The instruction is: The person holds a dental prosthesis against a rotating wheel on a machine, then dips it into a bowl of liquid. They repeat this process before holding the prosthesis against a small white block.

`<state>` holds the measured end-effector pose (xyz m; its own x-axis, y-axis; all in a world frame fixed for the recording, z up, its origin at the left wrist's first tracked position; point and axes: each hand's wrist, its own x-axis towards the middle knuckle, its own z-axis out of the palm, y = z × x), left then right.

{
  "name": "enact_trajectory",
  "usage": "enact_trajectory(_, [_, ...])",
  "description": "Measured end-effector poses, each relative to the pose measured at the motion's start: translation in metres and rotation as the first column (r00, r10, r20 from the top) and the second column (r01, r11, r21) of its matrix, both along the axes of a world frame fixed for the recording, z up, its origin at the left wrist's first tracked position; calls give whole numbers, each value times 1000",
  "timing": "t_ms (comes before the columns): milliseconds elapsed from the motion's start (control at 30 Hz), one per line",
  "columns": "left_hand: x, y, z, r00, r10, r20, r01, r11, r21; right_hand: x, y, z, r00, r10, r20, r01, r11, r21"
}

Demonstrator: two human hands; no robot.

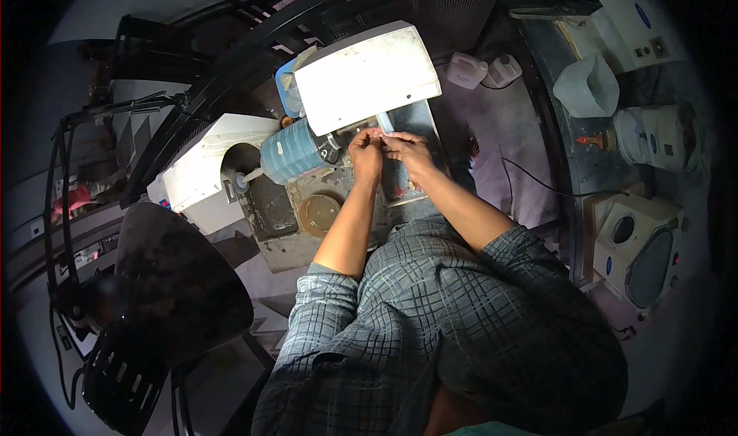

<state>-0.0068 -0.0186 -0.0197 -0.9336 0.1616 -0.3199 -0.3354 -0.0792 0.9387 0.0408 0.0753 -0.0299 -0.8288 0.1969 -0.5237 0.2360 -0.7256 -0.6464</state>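
Observation:
Both hands meet below the front edge of a white box-shaped hood. My left hand (366, 153) has its fingers pressed together around something too small to make out. Close beside it, my right hand (410, 153) is also closed, its fingertips almost touching the left ones at a small pinkish-white item. A pale rod-like part (384, 122) comes out from under the white hood (369, 75) just above the fingertips. Left of the hands lies a blue ribbed cylindrical motor (294, 156). Under the right hand is a grey tray (438, 140).
A round brown dish (318, 215) sits on the dirty worktop (280, 253). At left stands a second white hood (201, 173), with a black chair (181, 282) nearer. Pink and clear jugs (467, 70) are beyond the tray. A white machine (638, 250) stands at right.

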Motion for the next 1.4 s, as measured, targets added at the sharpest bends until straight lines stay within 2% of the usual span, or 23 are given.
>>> enact_trajectory(33, [-1,2,0,999,10,52,-10,1000,-4,-1,1,-3,1000,1,-1,-1,1000,1])
enact_trajectory(167, [-4,8,-2,997,38,66,-38,999,5,-5,5,-6,999,-11,44,13,999,-53])
enact_trajectory(300, [-7,10,-5,997,34,74,-29,998,-63,-9,7,-7,993,-36,114,44,997,-65])
enact_trajectory(500, [-4,8,9,994,42,106,-41,999,-6,-5,4,-16,1000,17,14,-15,992,-126])
enact_trajectory(567, [-3,7,15,995,51,90,-51,999,-7,-5,2,-18,1000,16,16,-13,992,-128])
enact_trajectory(633, [-7,8,13,987,32,154,-24,999,-49,-7,3,-17,996,-28,82,38,991,-129])
enact_trajectory(800, [-9,9,6,992,12,126,-1,996,-90,-7,8,-10,995,-45,88,59,983,-172])
enact_trajectory(867, [-5,11,2,995,70,66,-62,992,-107,-7,14,-7,996,18,93,-7,993,-120])
enact_trajectory(1000, [-1,14,-11,992,103,74,-95,990,-108,-11,27,-13,993,102,50,-99,992,-72])
enact_trajectory(1067, [0,14,-19,987,130,89,-128,991,-36,-11,31,-15,985,149,88,-152,988,33])
enact_trajectory(1167, [0,14,-24,973,144,180,-157,986,58,-13,33,-7,980,167,107,-174,983,61])
enact_trajectory(1400, [3,10,-11,974,146,175,-161,984,71,-8,18,-5,990,117,82,-122,991,54])
